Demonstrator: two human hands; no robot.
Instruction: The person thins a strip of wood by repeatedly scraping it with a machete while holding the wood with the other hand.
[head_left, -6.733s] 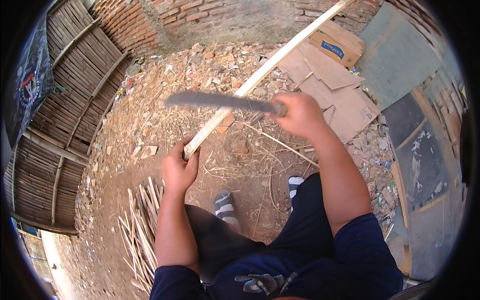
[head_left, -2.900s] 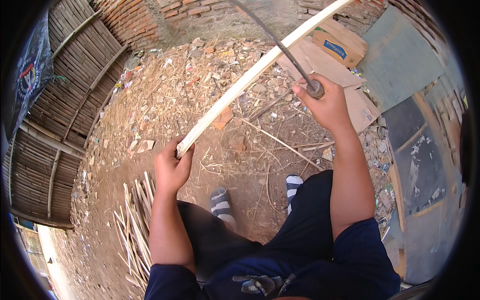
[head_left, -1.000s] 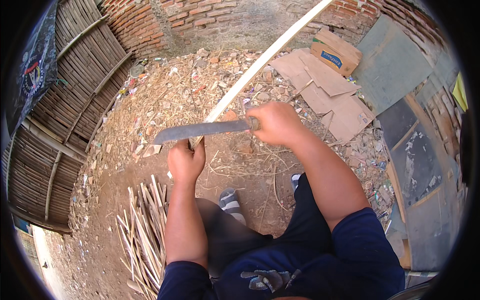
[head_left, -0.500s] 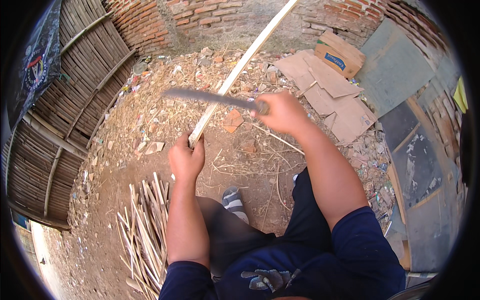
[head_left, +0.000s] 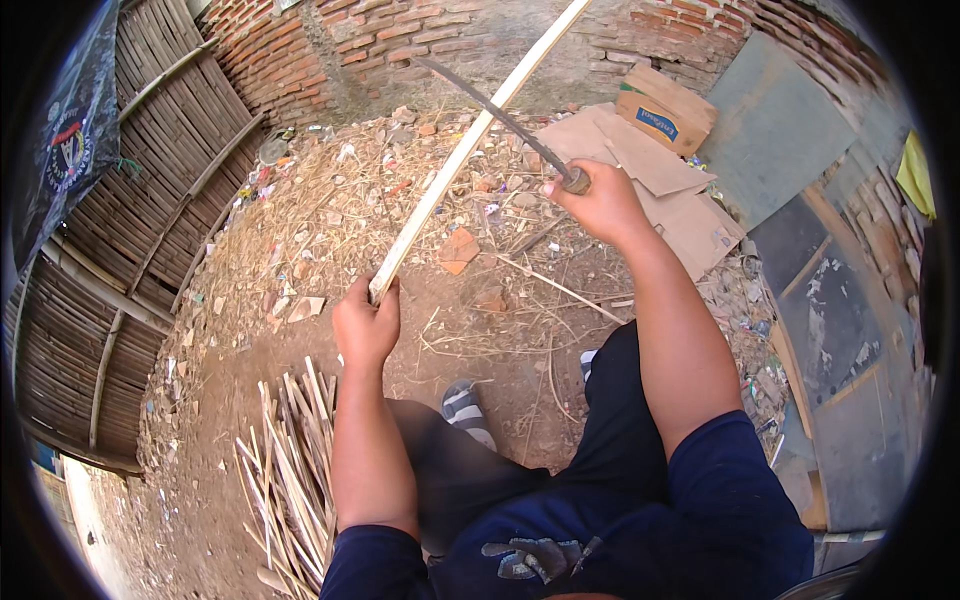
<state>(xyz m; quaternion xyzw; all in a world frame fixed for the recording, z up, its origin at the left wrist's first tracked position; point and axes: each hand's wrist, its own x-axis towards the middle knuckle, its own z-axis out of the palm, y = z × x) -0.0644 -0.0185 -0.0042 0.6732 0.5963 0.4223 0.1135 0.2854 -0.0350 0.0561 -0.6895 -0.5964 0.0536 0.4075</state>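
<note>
My left hand is closed round the lower end of a long, pale bamboo strip. The strip slants up and away to the right, past the top of the view. In my right hand is the handle of a machete with a long dark blade. Its blade points up to the left and crosses the strip well above my left hand; whether the two touch I cannot tell. Beside my left forearm, a pile of thin split strips lies on the ground.
A brick wall stands at the back, with woven bamboo panels along the left. Rubble and straw litter the ground. Flattened cardboard, a cardboard box and grey boards lie to the right. A broken brick sits ahead.
The machete has moved up along the strip, away from my left hand, and its tip now points higher. My right hand has shifted right; my left hand keeps its hold.
</note>
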